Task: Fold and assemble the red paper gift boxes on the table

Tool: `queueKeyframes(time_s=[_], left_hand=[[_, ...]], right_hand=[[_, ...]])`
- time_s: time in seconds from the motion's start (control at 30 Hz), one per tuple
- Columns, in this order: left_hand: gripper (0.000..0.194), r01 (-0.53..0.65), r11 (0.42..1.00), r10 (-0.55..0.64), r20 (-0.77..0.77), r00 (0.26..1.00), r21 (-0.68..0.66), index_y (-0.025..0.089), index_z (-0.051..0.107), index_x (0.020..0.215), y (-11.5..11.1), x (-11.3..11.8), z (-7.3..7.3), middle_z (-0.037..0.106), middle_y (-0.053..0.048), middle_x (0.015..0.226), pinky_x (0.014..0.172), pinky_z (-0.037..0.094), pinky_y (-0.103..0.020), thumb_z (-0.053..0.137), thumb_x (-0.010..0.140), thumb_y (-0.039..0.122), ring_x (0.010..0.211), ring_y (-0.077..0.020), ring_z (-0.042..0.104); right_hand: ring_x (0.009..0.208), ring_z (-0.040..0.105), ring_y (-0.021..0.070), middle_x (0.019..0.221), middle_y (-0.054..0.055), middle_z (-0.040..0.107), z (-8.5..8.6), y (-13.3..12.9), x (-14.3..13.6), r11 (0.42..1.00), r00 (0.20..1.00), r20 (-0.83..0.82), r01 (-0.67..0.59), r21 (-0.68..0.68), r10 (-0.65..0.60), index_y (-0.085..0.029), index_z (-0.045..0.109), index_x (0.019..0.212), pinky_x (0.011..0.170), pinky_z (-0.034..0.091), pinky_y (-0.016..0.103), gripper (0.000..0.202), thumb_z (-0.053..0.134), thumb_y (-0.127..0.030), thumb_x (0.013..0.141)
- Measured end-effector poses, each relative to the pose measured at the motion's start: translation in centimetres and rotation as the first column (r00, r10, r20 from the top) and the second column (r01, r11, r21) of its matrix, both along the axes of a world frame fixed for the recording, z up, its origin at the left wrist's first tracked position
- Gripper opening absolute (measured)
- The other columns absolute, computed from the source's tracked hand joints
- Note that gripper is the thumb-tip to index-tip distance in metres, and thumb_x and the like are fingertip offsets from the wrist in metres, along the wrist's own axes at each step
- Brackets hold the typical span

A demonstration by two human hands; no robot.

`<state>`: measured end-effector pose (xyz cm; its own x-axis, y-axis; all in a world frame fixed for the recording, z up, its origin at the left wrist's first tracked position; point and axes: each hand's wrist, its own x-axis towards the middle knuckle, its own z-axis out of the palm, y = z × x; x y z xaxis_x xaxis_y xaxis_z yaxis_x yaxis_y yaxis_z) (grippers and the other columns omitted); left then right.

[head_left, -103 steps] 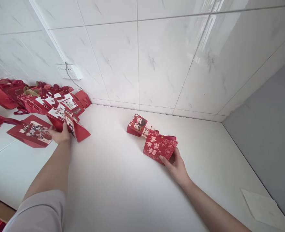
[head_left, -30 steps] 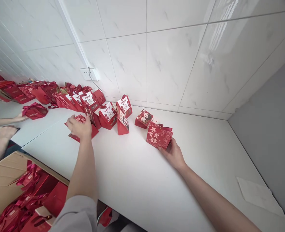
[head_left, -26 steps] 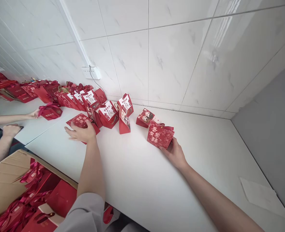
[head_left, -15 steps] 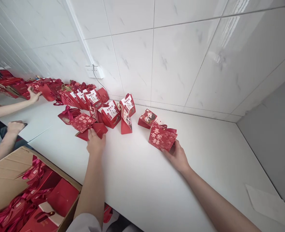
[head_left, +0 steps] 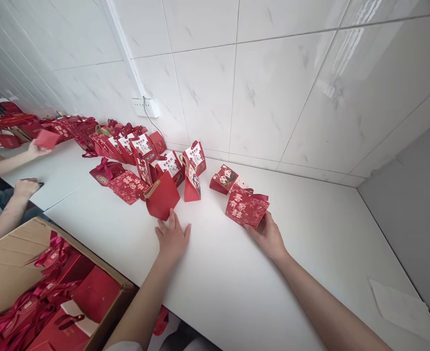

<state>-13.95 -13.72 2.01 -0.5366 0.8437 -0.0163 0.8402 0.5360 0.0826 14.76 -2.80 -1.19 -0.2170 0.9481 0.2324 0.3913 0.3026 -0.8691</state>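
Note:
My right hand (head_left: 269, 239) grips a red gift box (head_left: 244, 207) with pale Chinese characters, on the white table. Right behind it sits a smaller-looking red gift box (head_left: 224, 179) with cartoon figures. With fingers spread, my left hand (head_left: 173, 239) rests on the table, its fingertips at the lower edge of a plain red gift box (head_left: 162, 196) with a tan strap. Beside that box lies a patterned red box (head_left: 129, 186) with characters. A narrow red box (head_left: 192, 185) and a white-labelled red box (head_left: 195, 157) stand a little to the right.
A cardboard carton (head_left: 127, 287) full of red boxes and ribbons is at lower left. Several gift boxes line the wall, below a white power socket (head_left: 145, 107). Co-workers' hands are at the left, one holding a small red piece (head_left: 46, 139).
My left hand has moved right and nearer me, off the plain red box, which now stands more upright and further right. A co-worker's hand has lifted a red piece. My right hand keeps its grip.

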Motion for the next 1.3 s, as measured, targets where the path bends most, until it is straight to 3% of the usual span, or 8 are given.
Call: queueKeyframes(time_s=[0.3, 0.47, 0.57, 0.67, 0.77, 0.83, 1.07, 1.3], left_hand=[[0.083, 0.164, 0.986, -0.166, 0.129, 0.978, 0.026, 0.019, 0.020, 0.156, 5.3, -4.1, -0.2, 0.011, -0.006, 0.164, 0.119, 0.000, -0.063, 0.028, 0.090, 0.068, 0.151, -0.0387, 0.000], [0.054, 0.075, 0.973, -0.085, 0.034, 0.996, 0.219, 0.009, 0.051, 0.135, 5.8, -1.2, 2.0, 0.049, -0.023, 0.142, 0.113, 0.027, -0.057, 0.040, 0.094, 0.043, 0.134, -0.0370, 0.043], [0.050, 0.142, 0.836, -0.193, 0.043, 0.980, 0.530, 0.012, 0.050, 0.132, 6.0, 2.3, 3.4, 0.052, -0.022, 0.133, 0.107, 0.034, -0.056, 0.042, 0.095, 0.044, 0.128, -0.0367, 0.047], [0.055, 0.201, 0.648, -0.580, 0.306, 0.755, 0.735, 0.019, 0.042, 0.138, 7.6, 6.1, 3.2, 0.047, -0.016, 0.140, 0.103, 0.043, -0.043, 0.048, 0.093, 0.050, 0.127, -0.0278, 0.050], [0.056, 0.139, 0.703, -0.693, 0.628, 0.354, 0.698, 0.023, 0.040, 0.140, 9.9, 9.4, 1.6, 0.054, -0.011, 0.138, 0.101, 0.047, -0.038, 0.047, 0.094, 0.054, 0.123, -0.0242, 0.056], [0.051, 0.119, 0.735, -0.676, 0.709, 0.202, 0.667, 0.025, 0.044, 0.137, 10.9, 10.6, 0.5, 0.058, -0.008, 0.135, 0.104, 0.045, -0.038, 0.042, 0.095, 0.055, 0.122, -0.0233, 0.058], [0.051, 0.007, 0.699, -0.708, 0.690, 0.149, 0.716, 0.024, 0.049, 0.133, 11.0, 9.1, -1.1, 0.057, -0.008, 0.137, 0.106, 0.043, -0.036, 0.037, 0.097, 0.057, 0.123, -0.0222, 0.056], [0.050, -0.057, 0.735, -0.664, 0.734, 0.144, 0.676, 0.023, 0.050, 0.131, 10.2, 9.0, -1.0, 0.059, -0.009, 0.134, 0.100, 0.048, -0.037, 0.034, 0.097, 0.057, 0.121, -0.0235, 0.058]], right_hand=[[0.111, 0.065, 0.0300, 0.126, 0.010, 0.066, 0.0, 0.1, -0.1, 1.000, 1.000, -0.021, -0.010, -0.010, 0.010, -0.024, 0.042, 0.137, 0.092, 0.053, 0.045, 0.069, 0.070, -0.049, 0.079], [0.117, 0.061, 0.0285, 0.133, 0.008, 0.062, 0.1, -0.1, -0.2, 0.996, 0.990, -0.139, -0.029, -0.082, 0.017, -0.026, 0.040, 0.141, 0.097, 0.050, 0.046, 0.070, 0.067, -0.051, 0.082], [0.121, 0.058, 0.0272, 0.138, 0.008, 0.058, 0.4, -0.3, -0.3, 0.990, 0.965, -0.259, -0.059, -0.128, 0.024, -0.027, 0.039, 0.142, 0.103, 0.047, 0.046, 0.065, 0.061, -0.054, 0.087], [0.126, 0.054, 0.0266, 0.142, 0.009, 0.055, 0.8, -0.3, -0.2, 0.987, 0.941, -0.338, -0.052, -0.149, -0.001, -0.027, 0.041, 0.141, 0.107, 0.043, 0.046, 0.057, 0.051, -0.056, 0.093], [0.135, 0.046, 0.0248, 0.148, 0.008, 0.049, 1.2, -0.2, -0.1, 0.995, 0.923, -0.383, -0.008, -0.100, -0.031, -0.025, 0.041, 0.142, 0.113, 0.036, 0.044, 0.055, 0.042, -0.056, 0.097], [0.140, 0.040, 0.0227, 0.153, 0.006, 0.043, 1.3, 0.0, -0.1, 0.998, 0.920, -0.392, 0.002, -0.060, -0.026, -0.025, 0.037, 0.147, 0.118, 0.031, 0.043, 0.057, 0.038, -0.056, 0.098], [0.147, 0.029, 0.0202, 0.159, -0.002, 0.032, 0.9, 0.3, -0.5, 0.986, 0.937, -0.323, -0.160, -0.050, 0.136, -0.034, 0.028, 0.153, 0.122, 0.023, 0.042, 0.061, 0.041, -0.056, 0.098], [0.131, 0.051, 0.0246, 0.151, 0.003, 0.045, 1.3, -0.5, -0.5, 0.985, 0.930, -0.343, -0.161, -0.067, 0.129, -0.035, 0.032, 0.150, 0.110, 0.044, 0.047, 0.056, 0.045, -0.050, 0.098]])
